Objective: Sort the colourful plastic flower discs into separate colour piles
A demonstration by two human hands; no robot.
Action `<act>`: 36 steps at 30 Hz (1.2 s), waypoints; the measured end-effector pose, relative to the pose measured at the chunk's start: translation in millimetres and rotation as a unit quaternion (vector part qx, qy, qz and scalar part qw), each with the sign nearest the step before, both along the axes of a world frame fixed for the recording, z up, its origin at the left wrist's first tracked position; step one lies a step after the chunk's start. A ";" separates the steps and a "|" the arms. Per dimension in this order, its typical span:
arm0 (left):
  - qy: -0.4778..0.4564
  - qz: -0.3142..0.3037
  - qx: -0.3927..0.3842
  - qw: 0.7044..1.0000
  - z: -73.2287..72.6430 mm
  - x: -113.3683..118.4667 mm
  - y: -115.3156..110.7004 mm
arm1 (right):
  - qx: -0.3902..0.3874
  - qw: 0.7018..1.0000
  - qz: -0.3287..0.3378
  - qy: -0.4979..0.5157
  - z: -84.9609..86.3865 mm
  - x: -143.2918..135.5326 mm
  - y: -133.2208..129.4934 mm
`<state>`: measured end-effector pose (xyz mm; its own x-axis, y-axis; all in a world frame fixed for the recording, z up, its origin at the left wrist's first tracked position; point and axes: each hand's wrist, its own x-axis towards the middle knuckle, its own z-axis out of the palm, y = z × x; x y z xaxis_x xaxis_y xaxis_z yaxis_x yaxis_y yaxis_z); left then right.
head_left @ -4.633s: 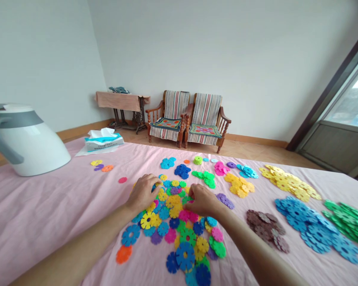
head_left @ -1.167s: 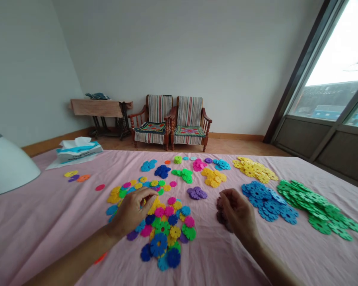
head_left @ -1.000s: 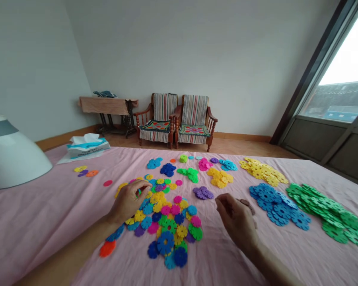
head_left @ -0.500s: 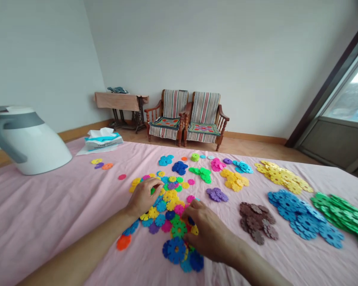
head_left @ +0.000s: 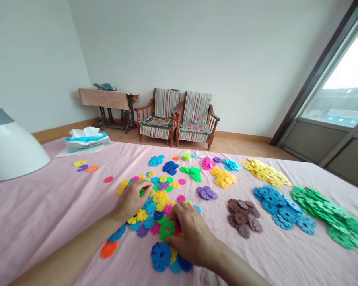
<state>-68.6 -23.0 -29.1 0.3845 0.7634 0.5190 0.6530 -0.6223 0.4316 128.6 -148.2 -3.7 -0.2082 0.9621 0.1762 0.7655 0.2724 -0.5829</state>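
Note:
A mixed pile of flower-shaped plastic snowflake discs (head_left: 160, 200) in many colours lies on the pink cloth between my hands. My left hand (head_left: 133, 199) rests at the pile's left side, fingers curled in towards the thumb, with a green disc (head_left: 141, 192) showing in its hollow. Over the right side of the pile, my right hand (head_left: 193, 234) has bent fingers set apart from the thumb. Its thumb tip is at the edge of a larger green disc (head_left: 166, 229). A large blue disc (head_left: 161, 256) lies just nearer to me. Discs under the right palm are hidden.
Sorted heaps lie to the right: brown discs (head_left: 243, 216), blue discs (head_left: 282, 206), green discs (head_left: 331, 216) and yellow discs (head_left: 265, 172). Smaller colour groups, including purple discs (head_left: 207, 193), sit behind. At left stand a white jug (head_left: 16, 153) and a tissue pack (head_left: 88, 141).
The view has turned a little to the right, so everything sits further left. My right thumb has come slightly closer to the larger green disc. My left hand keeps its curled pose.

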 end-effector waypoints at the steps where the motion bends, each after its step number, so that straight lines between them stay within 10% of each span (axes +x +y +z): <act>1: 0.001 0.001 0.002 1.000 -0.5 -0.4 0.5 | -0.002 1.000 -0.005 0.015 -0.9 -0.2 0.4; 6: 0.007 0.008 0.018 1.000 -4.3 -3.4 4.4 | -0.062 0.989 -0.006 0.135 5.3 15.1 12.8; 10: 0.006 0.007 0.026 1.000 -5.6 -4.1 7.1 | 0.002 0.959 -0.156 0.236 12.2 63.3 34.9; 18: 0.009 0.008 0.025 1.000 -2.4 -3.5 6.9 | 0.147 0.789 -0.468 0.371 5.0 206.1 40.5; 23: 0.017 0.011 0.023 1.000 -1.7 -3.1 6.9 | 0.243 0.690 -0.558 0.391 -2.7 240.5 29.7; 36: 0.016 0.005 0.017 1.000 0.4 -1.8 3.4 | 0.131 0.900 -0.261 0.323 11.9 127.7 44.3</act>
